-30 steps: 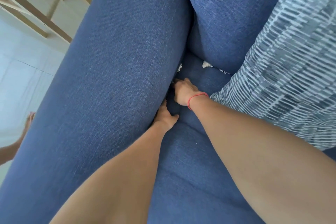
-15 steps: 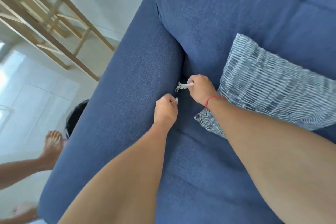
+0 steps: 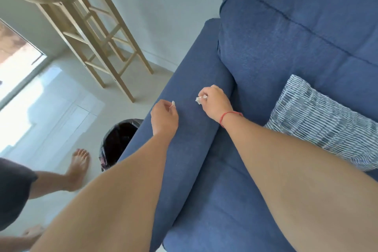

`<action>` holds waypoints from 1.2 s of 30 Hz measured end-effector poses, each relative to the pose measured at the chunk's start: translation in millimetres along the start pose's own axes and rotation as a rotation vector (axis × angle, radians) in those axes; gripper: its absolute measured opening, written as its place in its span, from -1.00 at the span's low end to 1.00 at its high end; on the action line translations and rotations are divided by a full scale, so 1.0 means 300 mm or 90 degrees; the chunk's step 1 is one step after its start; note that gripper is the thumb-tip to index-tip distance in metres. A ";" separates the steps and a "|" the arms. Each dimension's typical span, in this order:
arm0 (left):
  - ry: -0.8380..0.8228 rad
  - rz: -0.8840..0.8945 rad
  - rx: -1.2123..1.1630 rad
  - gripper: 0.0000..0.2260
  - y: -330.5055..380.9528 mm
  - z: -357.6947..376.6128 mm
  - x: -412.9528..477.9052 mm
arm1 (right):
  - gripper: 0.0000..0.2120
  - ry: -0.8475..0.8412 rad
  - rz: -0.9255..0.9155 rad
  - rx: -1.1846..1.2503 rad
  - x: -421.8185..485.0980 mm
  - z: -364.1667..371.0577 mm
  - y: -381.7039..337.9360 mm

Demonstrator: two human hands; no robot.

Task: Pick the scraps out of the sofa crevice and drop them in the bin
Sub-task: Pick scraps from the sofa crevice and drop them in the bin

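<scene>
My left hand (image 3: 163,117) hovers over the blue sofa's armrest (image 3: 190,92) and pinches a small white scrap (image 3: 173,103) between its fingertips. My right hand (image 3: 214,102), with a red string on the wrist, is also above the armrest and pinches a crumpled white scrap (image 3: 198,99). The crevice (image 3: 235,88) between armrest and back cushion lies just right of that hand. A bin (image 3: 118,141) with a black liner stands on the floor against the armrest's outer side, below and left of my left hand, partly hidden by my forearm.
A striped blue-and-white cushion (image 3: 319,116) leans on the seat at the right. A tall wooden stool (image 3: 86,26) stands on the pale floor at the upper left. My bare foot (image 3: 78,168) rests on the floor beside the bin.
Both hands have come up out of the crevice and moved left over the armrest, each with a scrap. The view has pulled back, and the bin and stool now show.
</scene>
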State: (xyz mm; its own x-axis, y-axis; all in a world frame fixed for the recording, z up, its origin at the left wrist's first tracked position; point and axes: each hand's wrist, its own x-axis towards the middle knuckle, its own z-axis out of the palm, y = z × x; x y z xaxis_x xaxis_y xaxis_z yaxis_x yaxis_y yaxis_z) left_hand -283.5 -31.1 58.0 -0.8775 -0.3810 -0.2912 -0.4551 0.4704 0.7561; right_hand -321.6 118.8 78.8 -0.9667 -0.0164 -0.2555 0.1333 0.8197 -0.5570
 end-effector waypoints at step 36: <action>0.005 -0.342 0.087 -0.71 -0.586 -0.493 0.233 | -0.80 -0.387 -0.048 -0.131 0.047 0.746 -0.585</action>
State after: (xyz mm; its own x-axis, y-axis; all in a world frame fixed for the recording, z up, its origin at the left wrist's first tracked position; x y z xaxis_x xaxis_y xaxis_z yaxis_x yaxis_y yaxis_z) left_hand -242.5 -258.2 -8.5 -0.5159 -0.6019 -0.6096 -0.8542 0.3075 0.4193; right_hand -309.6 -153.5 -3.8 -0.6674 -0.3498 -0.6574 -0.0327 0.8957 -0.4435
